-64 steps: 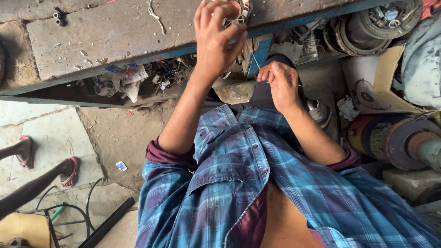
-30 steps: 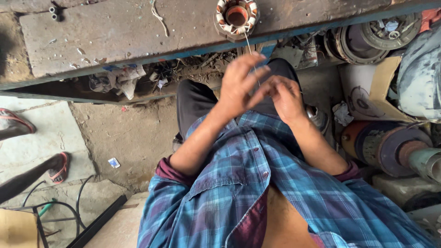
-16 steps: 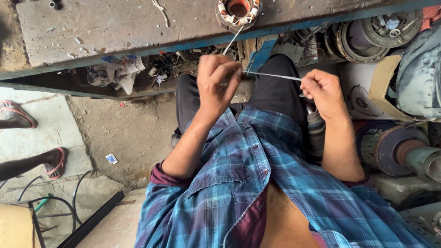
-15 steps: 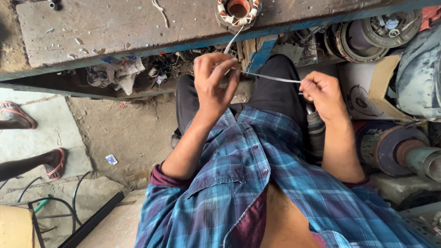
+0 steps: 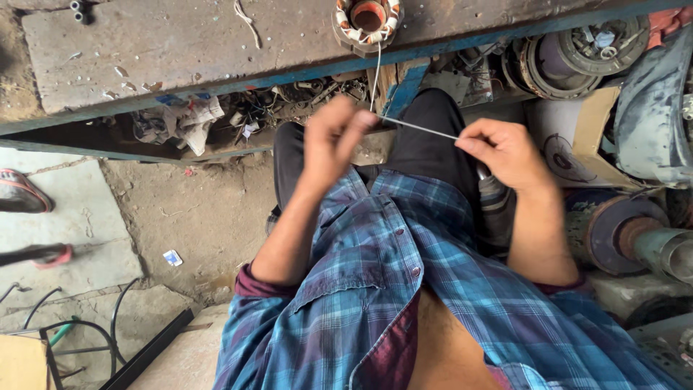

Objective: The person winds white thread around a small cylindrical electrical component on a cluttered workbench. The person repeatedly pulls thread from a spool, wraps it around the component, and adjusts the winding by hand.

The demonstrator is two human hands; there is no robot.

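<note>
A worn, stained workbench top [image 5: 180,50] with a blue-painted edge runs across the frame at twelve o'clock. On its near edge sits a motor stator [image 5: 367,22] — a round core with copper-coloured windings — and a thin white wire [image 5: 419,128] drops from it toward the hands. The left hand [image 5: 333,139] is blurred; its fingers are drawn together at the wire's bend, pinching it as far as can be told. The right hand [image 5: 505,152], at three o'clock of the left, has thumb and forefinger clamped on the wire's free end, so the strand runs taut between the two hands.

Under the bench lies a clutter of crumpled paper and scrap [image 5: 180,123]. At one to three o'clock sit round motor housings [image 5: 577,50] and a rusty rotor with a shaft [image 5: 628,238] (all dusty). The floor is bare, cracked concrete [image 5: 195,217], with a small blue-and-white scrap at eight o'clock. At nine o'clock another person's red sandal [image 5: 25,193] shows — only partly in view.
</note>
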